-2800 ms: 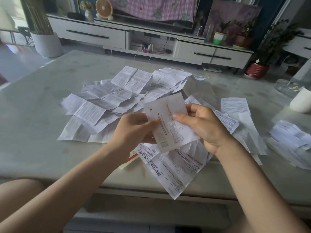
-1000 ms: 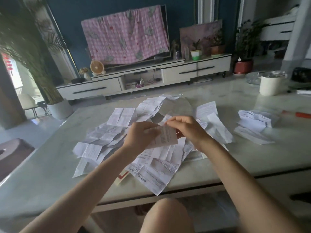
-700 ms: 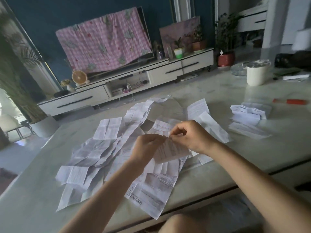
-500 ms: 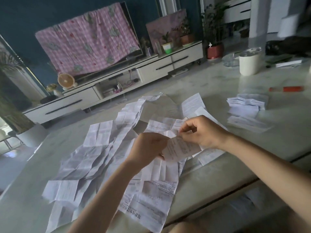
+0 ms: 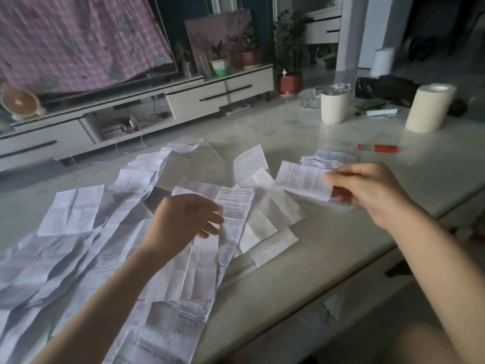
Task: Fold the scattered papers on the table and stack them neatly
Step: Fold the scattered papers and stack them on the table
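Pinches folded paper between thumb and curled fingers of right hand. Held in air over right part of table, just in front of small stack of folded papers; cannot tell whether touching stack. Holds left hand low over scattered papers, fingers relaxed and slightly spread, gripping nothing. Fingertips at edge of 1 printed sheet, contact unclear. Spread from left edge to middle of table and down to near edge: creased, unfolded, overlapping sheets, several with fold lines showing. Behind stack, toward far right corner: red pen lying flat, white cup upright, paper roll upright, all well apart from scattered papers. Blurred at frame edges, print on sheets unreadable.
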Tool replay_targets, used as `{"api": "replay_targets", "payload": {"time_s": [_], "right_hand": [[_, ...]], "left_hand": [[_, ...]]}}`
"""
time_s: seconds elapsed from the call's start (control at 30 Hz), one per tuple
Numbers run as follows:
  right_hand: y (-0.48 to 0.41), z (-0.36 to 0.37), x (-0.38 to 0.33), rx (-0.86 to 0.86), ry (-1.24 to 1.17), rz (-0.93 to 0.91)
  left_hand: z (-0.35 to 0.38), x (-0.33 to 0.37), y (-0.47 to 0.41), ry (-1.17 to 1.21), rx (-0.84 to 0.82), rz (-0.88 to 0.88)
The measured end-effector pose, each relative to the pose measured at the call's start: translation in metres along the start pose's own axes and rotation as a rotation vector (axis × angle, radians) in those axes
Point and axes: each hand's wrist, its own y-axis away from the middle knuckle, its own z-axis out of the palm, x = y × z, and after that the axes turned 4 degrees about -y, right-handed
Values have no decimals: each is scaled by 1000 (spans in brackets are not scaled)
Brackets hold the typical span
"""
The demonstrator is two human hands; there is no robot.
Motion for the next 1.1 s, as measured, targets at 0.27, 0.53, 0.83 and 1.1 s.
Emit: {"api": "replay_targets", "payload": {"time_s": [0.27,0.53,0.83,1.1], "right_hand": [[-14,-12,38,298,864,21],[8,15,2,306,727,-321],[46,129,14,-429,596,-316],[58,157,8,-678,689,-254]], "left_hand": [[23,-6,13,122,39,51],[-13,-47,44,-178,214,159],[-47,-79,77,-555,-98,103],[-47,-94,76,-656,-105,234]]}}
